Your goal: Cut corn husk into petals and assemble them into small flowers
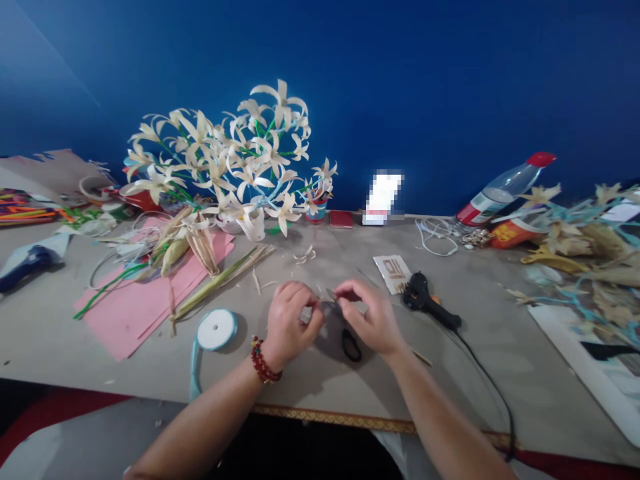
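My left hand (291, 321), with a red bead bracelet at the wrist, is curled in a pinch over the grey table (350, 387); what its fingertips hold is too small to make out. My right hand (370, 317) is closed on black-handled scissors (345, 333), whose blades point up toward the left hand's fingertips and whose loop shows below the palm. The two hands nearly touch. A roll of light blue ribbon (215, 329) lies just left of the left hand. A black glue gun (425, 301) lies to the right of the right hand.
A bunch of cream handmade flowers (235, 160) stands at the back left. Pink paper (140, 300) with dried husk strips lies on the left. A plastic bottle (505, 187), white cable and more husk flowers (580, 233) fill the right. The glue gun's black cord (493, 383) runs toward the near edge.
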The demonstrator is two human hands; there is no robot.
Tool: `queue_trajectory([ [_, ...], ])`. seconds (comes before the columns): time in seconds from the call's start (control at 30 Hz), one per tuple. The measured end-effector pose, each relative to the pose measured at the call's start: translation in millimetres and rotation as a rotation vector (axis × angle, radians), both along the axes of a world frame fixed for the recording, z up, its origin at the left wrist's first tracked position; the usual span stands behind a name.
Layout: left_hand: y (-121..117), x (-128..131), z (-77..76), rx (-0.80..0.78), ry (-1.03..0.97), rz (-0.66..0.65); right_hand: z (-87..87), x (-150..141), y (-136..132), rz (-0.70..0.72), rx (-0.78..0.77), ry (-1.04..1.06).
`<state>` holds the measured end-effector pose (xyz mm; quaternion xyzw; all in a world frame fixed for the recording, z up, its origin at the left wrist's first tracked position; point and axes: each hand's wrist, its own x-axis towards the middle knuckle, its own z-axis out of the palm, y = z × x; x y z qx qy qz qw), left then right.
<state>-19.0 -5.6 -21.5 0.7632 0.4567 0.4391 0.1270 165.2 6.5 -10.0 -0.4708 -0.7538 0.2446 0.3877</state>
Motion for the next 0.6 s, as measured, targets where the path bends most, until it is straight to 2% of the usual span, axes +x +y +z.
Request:
queue_trajectory([
  [0.07, -0.3, 0.9, 0.2, -0.001, 0.002, -0.003, -0.5, -9.0, -4.0, 0.049, -0.018, -0.013],
  [0.2, -0.6, 2.6, -0.8, 0.011, 0.003, -0.001, -7.3, -21.0, -7.4, 0.015, -0.013, -0.040],
  [0.37, -0.2, 1.5, -1.3, 0.013, 0.013, -0.005, -13.2, -13.2, -1.9, -0.042, -0.032, -0.038],
  [0.5, 0.3, -1.1, -0.8, 0.026, -0.018, 0.040, -9.3, -3.3, 2.4, -0.123, -0.028, -0.037],
  [0.6, 0.3, -1.2, -1.0, 0.026, -0.015, 0.042, -4.4, -6.0, -0.6, -0.044, -0.036, 0.025],
])
